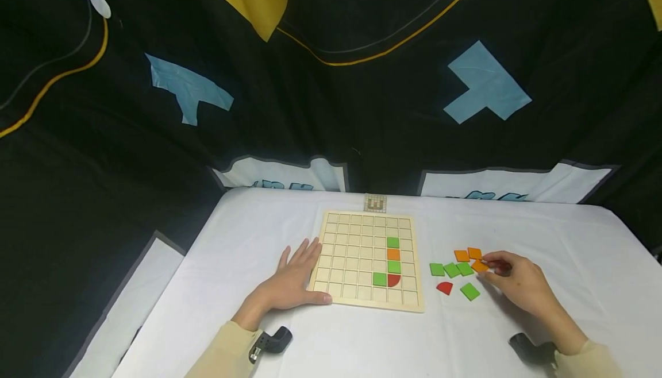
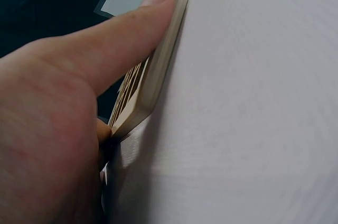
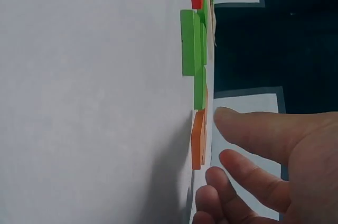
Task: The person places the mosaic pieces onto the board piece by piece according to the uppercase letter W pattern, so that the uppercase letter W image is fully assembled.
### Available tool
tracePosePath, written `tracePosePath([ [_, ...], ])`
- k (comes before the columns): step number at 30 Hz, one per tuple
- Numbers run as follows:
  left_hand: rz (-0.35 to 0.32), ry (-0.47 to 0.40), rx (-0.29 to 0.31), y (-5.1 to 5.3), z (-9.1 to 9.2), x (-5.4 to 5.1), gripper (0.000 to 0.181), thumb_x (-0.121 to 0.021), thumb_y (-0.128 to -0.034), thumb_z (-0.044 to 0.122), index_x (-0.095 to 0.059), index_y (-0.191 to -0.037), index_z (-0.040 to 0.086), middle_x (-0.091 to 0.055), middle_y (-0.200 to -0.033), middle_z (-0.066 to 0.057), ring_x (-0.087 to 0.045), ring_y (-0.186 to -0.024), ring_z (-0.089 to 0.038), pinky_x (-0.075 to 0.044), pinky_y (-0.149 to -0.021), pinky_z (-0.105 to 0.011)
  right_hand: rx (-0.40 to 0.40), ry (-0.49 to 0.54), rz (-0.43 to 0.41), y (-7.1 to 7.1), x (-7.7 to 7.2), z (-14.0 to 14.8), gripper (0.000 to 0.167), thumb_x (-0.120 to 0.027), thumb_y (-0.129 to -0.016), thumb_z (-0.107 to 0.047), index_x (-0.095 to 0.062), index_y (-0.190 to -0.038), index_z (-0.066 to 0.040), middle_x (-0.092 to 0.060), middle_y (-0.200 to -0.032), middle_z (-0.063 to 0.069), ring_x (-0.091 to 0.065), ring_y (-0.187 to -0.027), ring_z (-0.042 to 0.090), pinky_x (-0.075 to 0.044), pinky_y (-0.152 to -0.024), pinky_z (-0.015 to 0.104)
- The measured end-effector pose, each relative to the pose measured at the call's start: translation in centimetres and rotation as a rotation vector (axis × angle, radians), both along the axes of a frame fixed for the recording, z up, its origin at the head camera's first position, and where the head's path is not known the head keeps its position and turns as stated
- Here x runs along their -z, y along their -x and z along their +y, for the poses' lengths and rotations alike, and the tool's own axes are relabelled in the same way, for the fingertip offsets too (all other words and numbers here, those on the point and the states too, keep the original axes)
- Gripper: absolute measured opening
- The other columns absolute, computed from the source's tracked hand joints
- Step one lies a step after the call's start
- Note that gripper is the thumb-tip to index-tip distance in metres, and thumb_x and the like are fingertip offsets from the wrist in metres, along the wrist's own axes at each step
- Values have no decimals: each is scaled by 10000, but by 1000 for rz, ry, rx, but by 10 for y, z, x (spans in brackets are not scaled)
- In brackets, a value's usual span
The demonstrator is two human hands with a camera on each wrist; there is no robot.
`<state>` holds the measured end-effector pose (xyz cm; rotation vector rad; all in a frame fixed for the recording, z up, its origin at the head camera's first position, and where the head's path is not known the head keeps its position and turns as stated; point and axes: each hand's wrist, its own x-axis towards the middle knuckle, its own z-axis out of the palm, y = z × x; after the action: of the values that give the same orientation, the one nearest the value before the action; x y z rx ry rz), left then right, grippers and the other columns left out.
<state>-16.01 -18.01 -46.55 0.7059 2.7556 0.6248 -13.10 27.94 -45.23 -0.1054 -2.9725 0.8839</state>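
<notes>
Pale gridded board (image 1: pixel 351 250) with five tiles (image 1: pixel 393 266) (one red), left of loose coloured tiles (image 1: pixel 451 270)

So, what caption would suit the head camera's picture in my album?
Left hand against a gridded board, right hand by an orange tile among loose coloured pieces.

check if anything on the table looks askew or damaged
Nothing looks damaged. The loose orange tiles, green tiles and red piece lie at uneven angles right of the board, but that seems ordinary for loose pieces.
</notes>
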Motion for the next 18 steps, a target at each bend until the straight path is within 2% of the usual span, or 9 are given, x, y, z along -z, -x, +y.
tracePosePath([
  [6,3,-1,2,0,0,0,1201,-695,-792,695,-144,-1598,-5,-73,-1683,-136,21,-1545,-326,84,-1184,-612,16,6,-64,3,1,2,491,-816,-826,-225,-646,-1179,72,-681,-1003,166,-577,-877,273,-467,-707,342],
  [18,4,-3,2,1,0,1,1201,-688,-794,700,-138,-1600,0,-68,-1684,-133,25,-1545,-325,88,-1184,-610,-21,-9,-85,6,1,5,464,-817,-817,-234,-667,-1135,68,-644,-936,115,-543,-859,258,-439,-688,324],
])
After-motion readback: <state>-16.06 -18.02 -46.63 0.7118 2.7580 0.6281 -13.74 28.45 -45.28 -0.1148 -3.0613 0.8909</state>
